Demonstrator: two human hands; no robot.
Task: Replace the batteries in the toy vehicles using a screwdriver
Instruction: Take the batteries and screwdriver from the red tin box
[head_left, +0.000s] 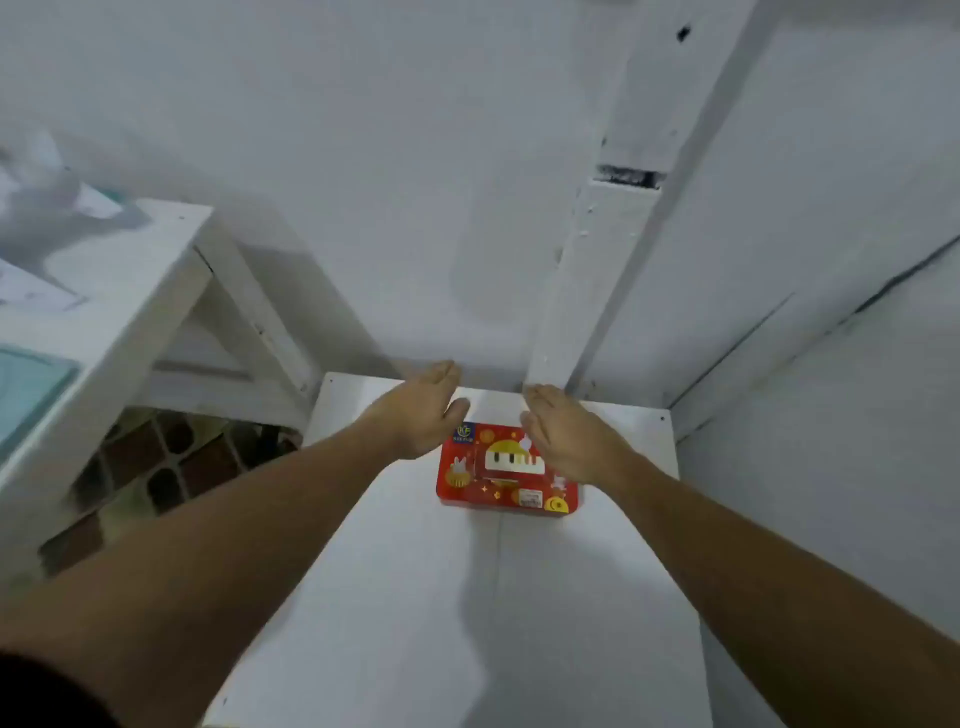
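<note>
Though softened by blur throughout, shows two bare hands stretched forward over a white worktop. Left hand: fingers straight and close together, palm turned inward, gripping nothing. Right hand: likewise straight-fingered, palm facing the other, gripping nothing. Between and just under them, one red box: flat, rectangular, round-cornered, with a glossy printed lid. On the lid, a white strip of piano keys under a yellow dome, a small white rabbit at the left, gold dots, and a small white label near the front edge. Lies flat on the worktop near its far edge, roughly centred. Far left corner covered by the left hand, far right corner by the right hand. Touching the box or hovering above it: cannot tell. Lid on, contents hidden.

Worktop smooth, matt and white, with a faint seam down the middle and two small dark screw heads at the far corners; near end cut off by the frame. Behind, a rough painted white wall and one square white post with chipped paint and a dark gap partway up. At the left, one white wooden table frame with a slanted brace; on top, papers and a pale teal sheet, too blurred to make out. Beneath, brown floor tiles with pale grout. Both forearms bare.
</note>
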